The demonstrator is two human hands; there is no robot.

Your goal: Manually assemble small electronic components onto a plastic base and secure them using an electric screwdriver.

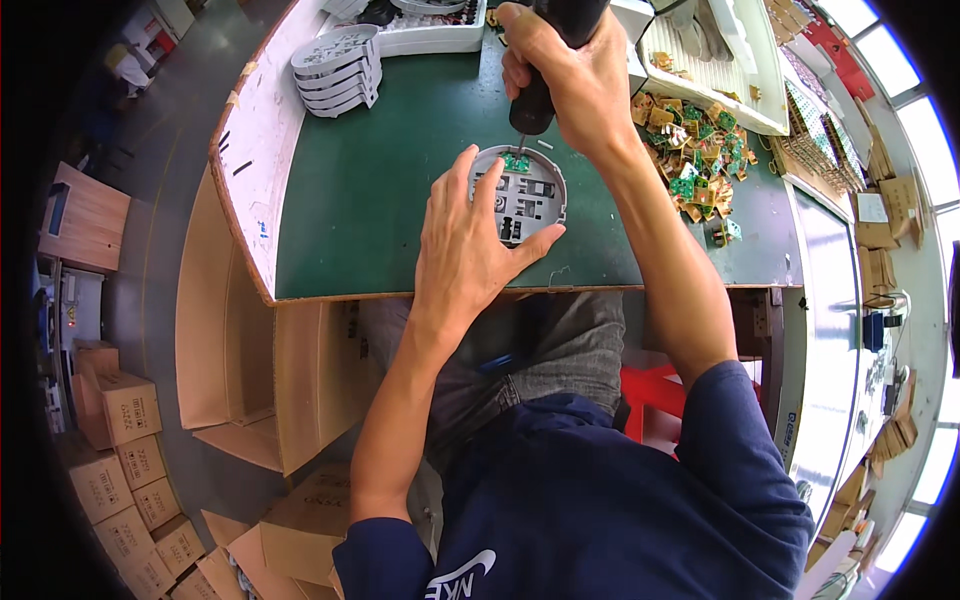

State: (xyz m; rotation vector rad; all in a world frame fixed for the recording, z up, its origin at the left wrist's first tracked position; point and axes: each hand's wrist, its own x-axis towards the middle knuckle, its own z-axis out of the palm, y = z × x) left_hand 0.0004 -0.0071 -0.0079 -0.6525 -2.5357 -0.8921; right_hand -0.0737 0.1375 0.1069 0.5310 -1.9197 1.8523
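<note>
On the green worktop lies a round grey plastic housing [548,207] with slots and small fittings inside. A small green circuit board [517,163] sits near its far rim. My left hand [465,225] rests on the housing's left and near side, fingers spread, thumb along the near rim. Above the far rim my right hand [580,75] grips a black electric screwdriver [533,108] held upright. Its thin bit points down at the circuit board; whether it touches a screw is too small to tell.
Stacked grey round housings [338,75] stand at the far left beside a white tray [432,38]. A heap of small circuit boards [697,150] lies to the right, near a white foam box [715,75]. A white raised board [258,180] edges the worktop's left; an open carton [232,340] stands below.
</note>
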